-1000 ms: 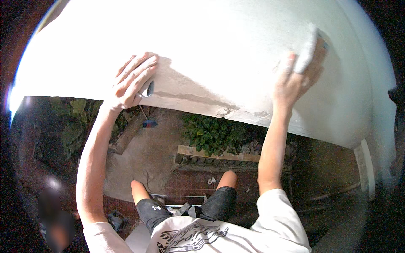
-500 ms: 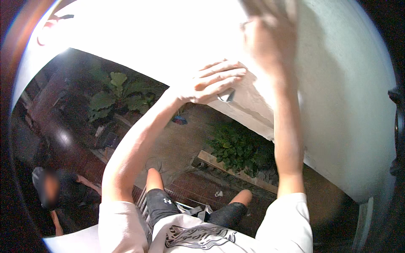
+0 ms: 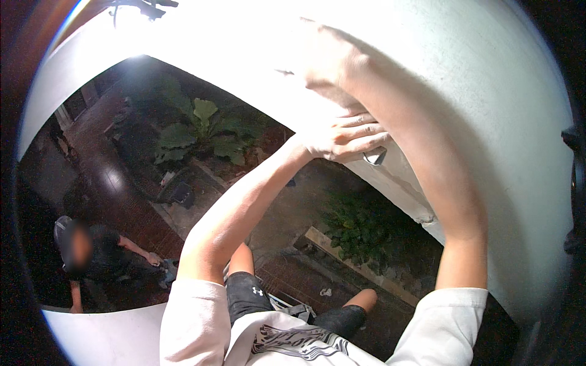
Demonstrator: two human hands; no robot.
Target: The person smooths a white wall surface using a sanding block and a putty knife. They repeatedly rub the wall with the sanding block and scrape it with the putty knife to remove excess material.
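Note:
Both my arms reach up to a pale, brightly lit slab surface (image 3: 488, 122). My left hand (image 3: 348, 137) lies near its lower edge, fingers stretched out side by side. A small grey, curled piece with a light rim (image 3: 375, 156) shows just below those fingers; whether it is gripped or only touched cannot be told. My right hand (image 3: 332, 61) is higher, bent over toward the left against the surface, its forearm crossing beside the left fingertips. Glare and blur wash out its fingers. A thin dark mark shows left of it, too faint to name.
A bright lamp (image 3: 137, 30) shines at the upper left. Below are a large-leaved plant (image 3: 204, 131), a bushy plant (image 3: 354, 226) and a planter edge (image 3: 390, 283). A person in a cap (image 3: 104, 256) is at the lower left. The slab's edge is chipped (image 3: 427, 222).
My right hand has swung leftward and down along the surface, and its elbow has moved outward. The whole view has shifted. My left hand keeps about the same place by the edge.

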